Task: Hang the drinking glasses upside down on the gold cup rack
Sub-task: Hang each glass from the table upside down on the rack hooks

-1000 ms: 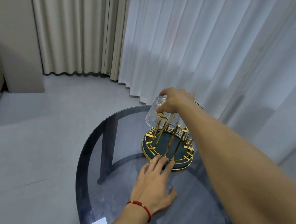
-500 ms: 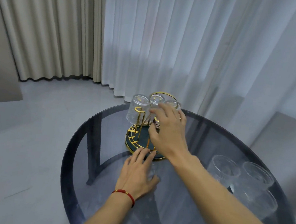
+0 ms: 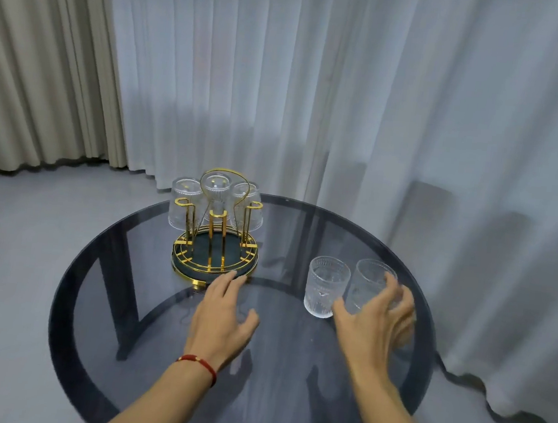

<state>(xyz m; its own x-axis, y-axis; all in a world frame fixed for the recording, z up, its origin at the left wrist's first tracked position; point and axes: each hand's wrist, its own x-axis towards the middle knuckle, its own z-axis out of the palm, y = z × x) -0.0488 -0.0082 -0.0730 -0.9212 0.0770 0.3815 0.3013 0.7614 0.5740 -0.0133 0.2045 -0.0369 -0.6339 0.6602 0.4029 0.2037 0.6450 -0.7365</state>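
The gold cup rack (image 3: 196,266) with a dark round base stands at the far left of the glass table. Three ribbed glasses hang upside down on its far pegs: left glass (image 3: 183,208), middle glass (image 3: 218,187), right glass (image 3: 249,208). The near pegs are bare. My left hand (image 3: 221,319) lies flat, fingertips touching the base's front rim. Two upright glasses stand at the right, one nearer the rack (image 3: 326,287) and one beside it (image 3: 366,286). My right hand (image 3: 375,331) is spread around that second glass, thumb in front and fingers to its right, blurred.
The round dark glass table (image 3: 288,367) has its edge just right of the upright glasses. Sheer white curtains (image 3: 351,98) hang close behind, beige drapes (image 3: 38,65) at the left. Grey floor surrounds the table.
My right hand has left the rack and swung right to the upright glasses. The view has shifted right. My left hand stays at the rack's base.
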